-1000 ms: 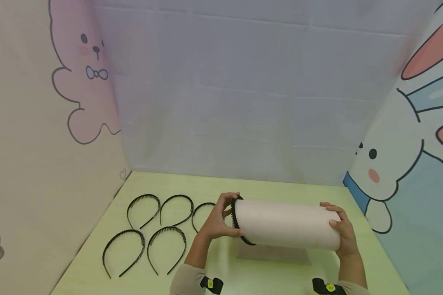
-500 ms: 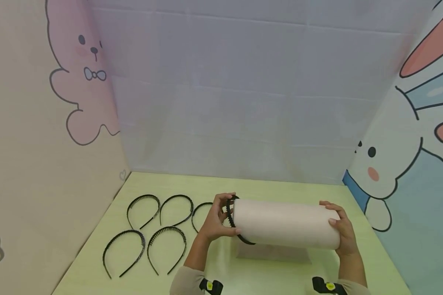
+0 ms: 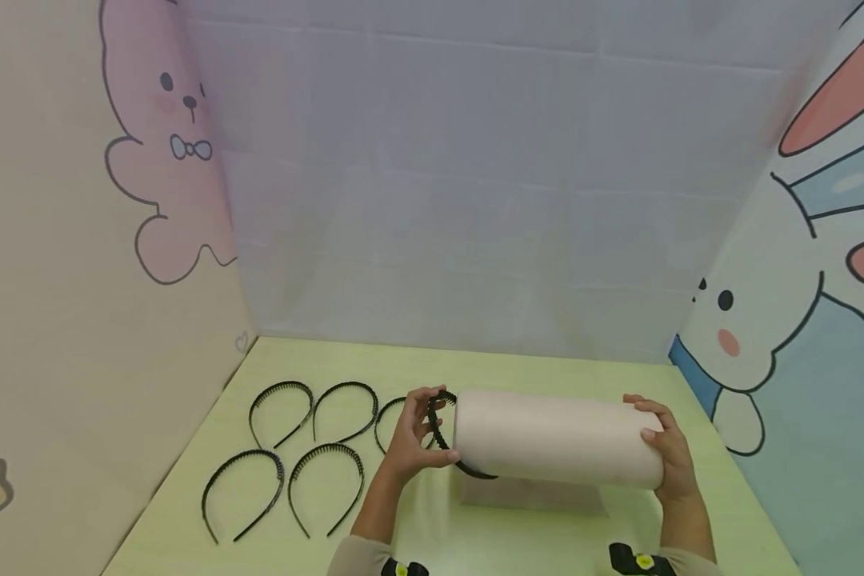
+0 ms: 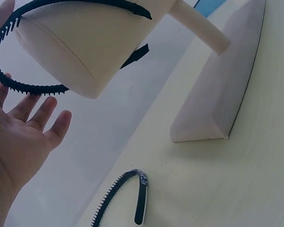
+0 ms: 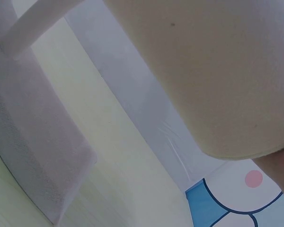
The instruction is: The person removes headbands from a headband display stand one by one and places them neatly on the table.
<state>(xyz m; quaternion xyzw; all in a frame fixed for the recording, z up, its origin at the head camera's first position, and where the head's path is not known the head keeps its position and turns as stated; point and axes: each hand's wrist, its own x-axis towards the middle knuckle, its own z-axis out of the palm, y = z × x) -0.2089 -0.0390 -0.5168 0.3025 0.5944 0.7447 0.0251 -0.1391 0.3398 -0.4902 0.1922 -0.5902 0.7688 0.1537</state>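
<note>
A black toothed headband (image 3: 435, 428) is held between the thumb and fingers of my left hand (image 3: 410, 444). Its curve stands off the left end of a cream padded cylinder (image 3: 554, 436), a headband stand. In the left wrist view, the tips of this headband (image 4: 31, 88) still straddle the cylinder's end. My right hand (image 3: 677, 460) grips the cylinder's right end, thumb in front and fingers over the top. A short post (image 4: 203, 28) joins the cylinder to a pale wedge-edged base (image 3: 533, 496) on the table.
Several black headbands lie to the left on the light yellow-green table (image 3: 518, 548), among them a front headband (image 3: 282, 472) and one headband (image 3: 380, 424) partly behind my left hand. A pale sheet (image 3: 432, 200) hangs behind the table, with cartoon-printed walls on both sides.
My left hand has moved left, drawing the headband's curve from around the cylinder's left end to beyond it. My right hand stays on the right end.
</note>
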